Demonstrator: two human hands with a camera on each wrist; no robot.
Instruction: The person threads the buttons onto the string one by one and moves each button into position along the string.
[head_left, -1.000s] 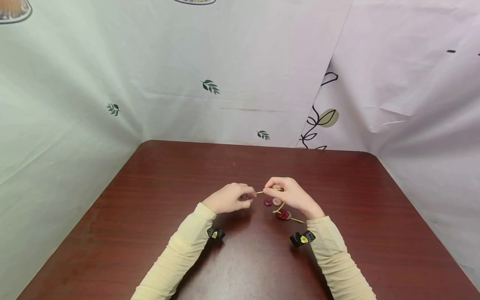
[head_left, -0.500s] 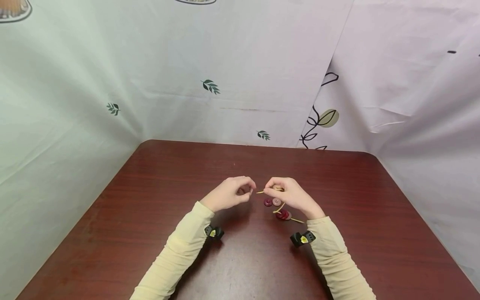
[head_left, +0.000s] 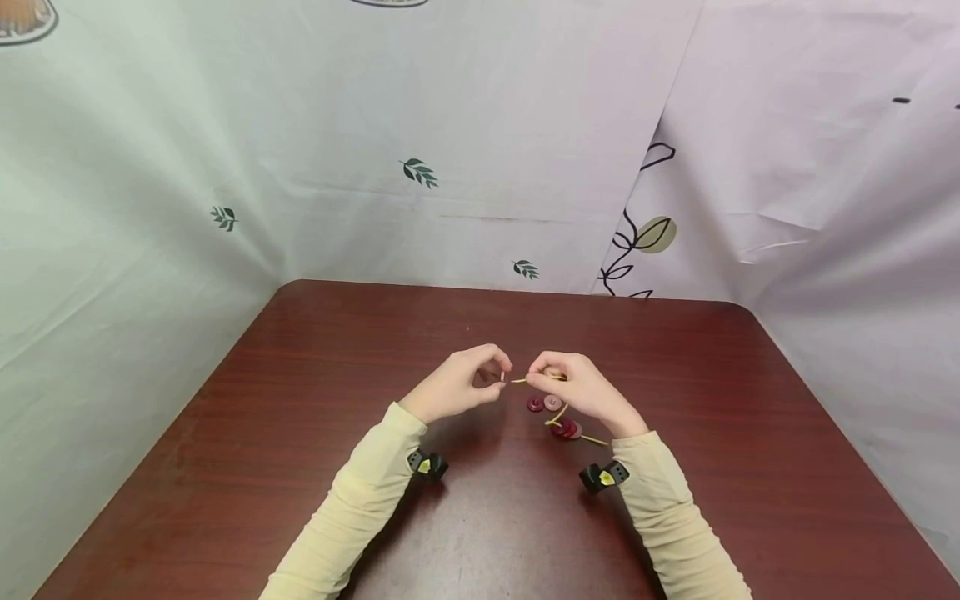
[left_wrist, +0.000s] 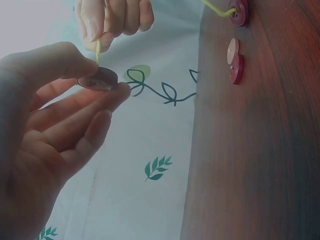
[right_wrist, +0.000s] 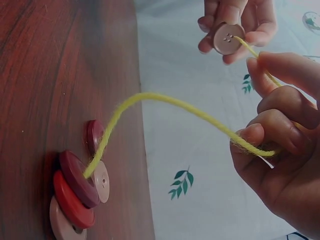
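Observation:
A pinkish-brown button (right_wrist: 227,40) is pinched at its edge between the thumb and fingers of my left hand (head_left: 459,386); it looks dark in the left wrist view (left_wrist: 98,79). My right hand (head_left: 585,392) pinches a yellow string (right_wrist: 185,106) near its end, and the tip meets the button's face by the holes. Whether it passes through, I cannot tell. From the right hand the string curves down to a stack of threaded buttons (right_wrist: 74,192) on the table, dark red, red and pinkish. Two loose buttons, dark red (head_left: 535,403) and pink (head_left: 552,402), lie beside that stack.
The dark red-brown wooden table (head_left: 360,333) extends around both forearms. Behind and beside it hangs a pale cloth (head_left: 480,108) with printed leaves. Each wrist carries a small black device, the left one (head_left: 427,464) and the right one (head_left: 603,477).
My left hand has come off the string end, turned and risen slightly, and now holds a button edge-on at the tip. The right hand has stayed nearly still.

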